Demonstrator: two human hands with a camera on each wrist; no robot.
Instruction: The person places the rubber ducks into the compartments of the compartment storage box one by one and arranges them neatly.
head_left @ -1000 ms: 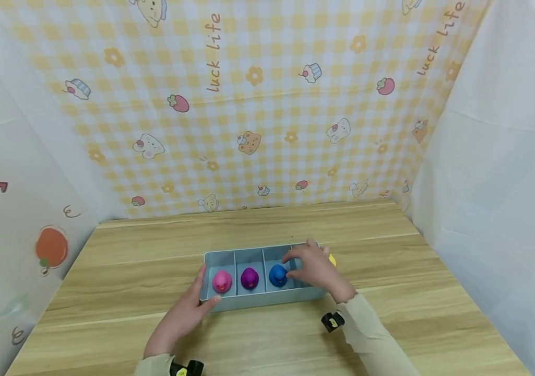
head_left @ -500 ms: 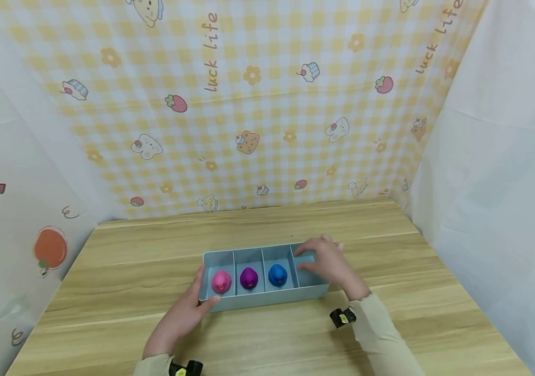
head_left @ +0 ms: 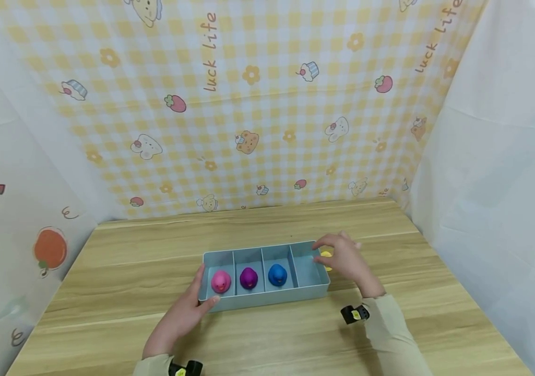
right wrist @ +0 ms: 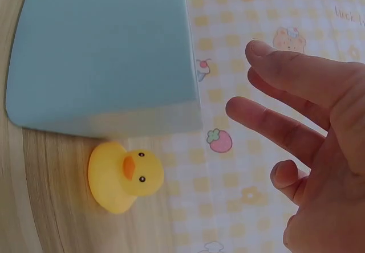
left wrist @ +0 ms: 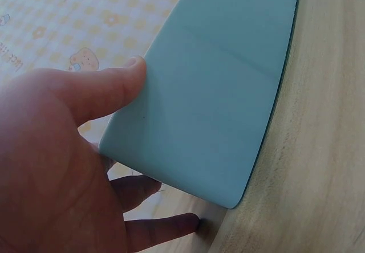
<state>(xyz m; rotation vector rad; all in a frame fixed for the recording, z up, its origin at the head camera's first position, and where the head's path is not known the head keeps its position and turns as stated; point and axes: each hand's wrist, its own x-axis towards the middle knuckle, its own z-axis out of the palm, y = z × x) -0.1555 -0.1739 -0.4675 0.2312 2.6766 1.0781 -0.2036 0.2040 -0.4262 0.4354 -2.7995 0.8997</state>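
Note:
A blue-grey tray (head_left: 267, 301) with several compartments stands on the table. From the left, its compartments hold a pink rubber duck (head_left: 221, 282), a purple duck (head_left: 248, 278) and a blue duck (head_left: 277, 274); the rightmost one is bare. My left hand (head_left: 185, 314) holds the tray's left end, thumb on the front wall and fingers along the side, as the left wrist view also shows. Above the tray's right end hovers my right hand (head_left: 347, 261), fingers spread and holding nothing. A yellow duck (right wrist: 122, 176) sits on the table just beside that end, partly hidden by the hand in the head view.
The wooden table (head_left: 267, 344) runs back to a yellow checked cloth (head_left: 267, 115). White cloth walls (head_left: 497, 172) flank it on both sides. A black wrist camera (head_left: 355, 314) sits at the right wrist, another (head_left: 186, 368) at the left.
My right hand has moved right, from over the blue duck and right compartments to the tray's right end near the yellow duck. The left hand and tray have stayed put.

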